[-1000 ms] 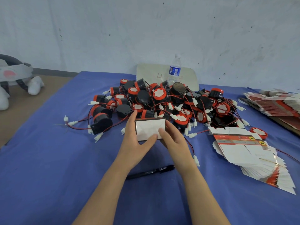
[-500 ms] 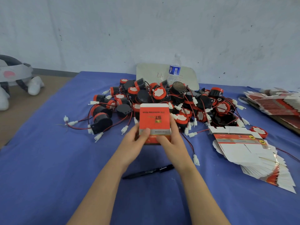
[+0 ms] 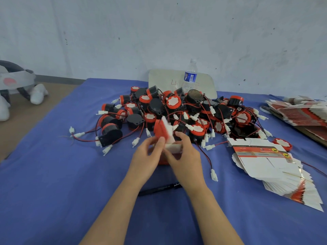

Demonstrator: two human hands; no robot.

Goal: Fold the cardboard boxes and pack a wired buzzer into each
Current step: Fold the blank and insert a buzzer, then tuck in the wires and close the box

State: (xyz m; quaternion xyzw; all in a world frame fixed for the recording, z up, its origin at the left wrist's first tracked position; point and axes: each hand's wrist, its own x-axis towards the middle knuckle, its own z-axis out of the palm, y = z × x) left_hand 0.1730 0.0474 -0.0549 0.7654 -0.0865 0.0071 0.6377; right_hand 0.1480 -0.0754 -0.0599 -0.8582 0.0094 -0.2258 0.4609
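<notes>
View from a person's head, looking down at two bare forearms reaching over a bench (image 3: 53,174) covered in blue cloth. Both hands meet on one small red and white cardboard box (image 3: 161,129), held just above the cloth. The left hand (image 3: 146,156) pinches the box's left side between thumb and fingertips. The right hand (image 3: 185,156) curls around its right side, where a white flap folds across. The box is blurred, with flaps sticking up and the top open, so it looks only partly folded. Nothing can be seen inside it.

Just beyond the hands lies a large tangled heap of buzzers (image 3: 177,110), round black and red ones with thin red and black wires ending in white plugs. To the right of the right hand, a fanned stack of flat boxes (image 3: 265,161) waits unfolded. A second stack (image 3: 300,112) lies farther right. A black pen (image 3: 159,188) lies between the forearms, nearer the person than the hands. A water bottle (image 3: 190,76) stands beyond the heap, by the wall.

No finished, closed box shows anywhere in view. The work seems to be at an early stage: this box needs its folds completed, a buzzer put in and the top closed, and most buzzers and flat boxes remain.
</notes>
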